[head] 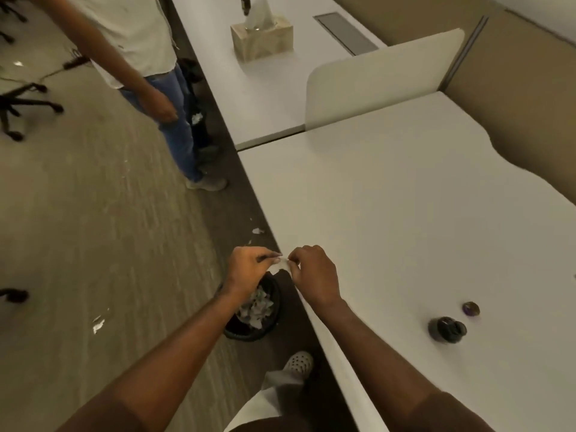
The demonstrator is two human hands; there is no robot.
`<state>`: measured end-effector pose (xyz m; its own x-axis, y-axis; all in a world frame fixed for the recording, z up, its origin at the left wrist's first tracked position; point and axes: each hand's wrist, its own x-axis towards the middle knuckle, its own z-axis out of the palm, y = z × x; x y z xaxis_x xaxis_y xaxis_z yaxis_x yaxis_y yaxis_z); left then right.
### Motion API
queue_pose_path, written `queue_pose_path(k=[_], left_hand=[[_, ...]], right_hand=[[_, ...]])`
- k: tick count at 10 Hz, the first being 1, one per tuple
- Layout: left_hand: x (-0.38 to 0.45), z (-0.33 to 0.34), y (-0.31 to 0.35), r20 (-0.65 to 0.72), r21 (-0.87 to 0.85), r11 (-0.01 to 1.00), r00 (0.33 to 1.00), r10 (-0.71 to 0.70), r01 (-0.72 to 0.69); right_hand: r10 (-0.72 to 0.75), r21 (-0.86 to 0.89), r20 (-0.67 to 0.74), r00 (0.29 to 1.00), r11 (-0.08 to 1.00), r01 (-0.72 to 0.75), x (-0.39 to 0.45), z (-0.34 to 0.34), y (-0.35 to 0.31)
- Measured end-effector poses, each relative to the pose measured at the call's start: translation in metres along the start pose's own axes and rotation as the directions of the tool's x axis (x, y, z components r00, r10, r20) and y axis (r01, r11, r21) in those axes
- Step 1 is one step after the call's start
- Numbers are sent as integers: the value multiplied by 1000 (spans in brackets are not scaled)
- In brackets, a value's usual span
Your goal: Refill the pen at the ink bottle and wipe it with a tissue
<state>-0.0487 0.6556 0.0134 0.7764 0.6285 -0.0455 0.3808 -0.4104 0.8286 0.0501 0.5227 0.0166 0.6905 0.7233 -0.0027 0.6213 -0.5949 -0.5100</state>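
A person's two hands meet over the bench point(405, 198) edge, just above a black wastebasket point(268, 322) on the floor that is filled with crumpled tissues. The left hand point(249, 268) is curled closed around a thin dark pen point(265, 258), of which only a short stretch shows between the fingers. The right hand point(314, 272) pinches a small white tissue point(280, 265) with thumb and fingertips, its other fingers loosely bent; the tissue sits against the end of the pen, between the two hands.

At about four o'clock from the hands, well apart on the white bench, stands the dark ink bottle point(447, 329), open at the top. Its small round cap point(470, 308) lies just beside it, toward one o'clock of the bottle.

Far up the next bench at twelve o'clock, beyond a low white divider point(383, 79), a tissue box point(261, 37) stands with a sheet sticking up from it. A second person point(140, 42) in a pale shirt and blue jeans stands on the carpet at eleven o'clock, beside the bench edge. Bits of torn paper lie scattered on the floor point(99, 324) at eight o'clock, and the legs of an office chair point(18, 104) show at the left edge of the frame.
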Motion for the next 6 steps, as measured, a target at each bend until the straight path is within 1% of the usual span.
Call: queue_pose_path(k=[1, 2, 3, 4, 5, 6], left_hand=[[6, -16, -27, -19, 59, 998, 999, -36, 37], [11, -29, -53, -8, 121, 990, 997, -71, 71], [16, -38, -75, 33, 217, 972, 994, -100, 90], [20, -43, -94, 32, 307, 943, 989, -141, 125], [22, -47, -104, 17, 322, 936, 988, -155, 142], [26, -44, -111, -10, 300, 945, 991, -134, 131]], right_hand=[[-27, -24, 74, 997, 999, 29, 18, 22, -20], [-75, -54, 127, 989, 995, 82, 33, 40, -32], [-88, -93, 174, 981, 990, 105, 43, 54, -38], [-84, -95, 175, 981, 990, 102, 53, 62, -41], [-95, -80, 176, 980, 991, 110, 61, 62, -46], [-112, -66, 153, 982, 990, 123, 68, 66, -43]])
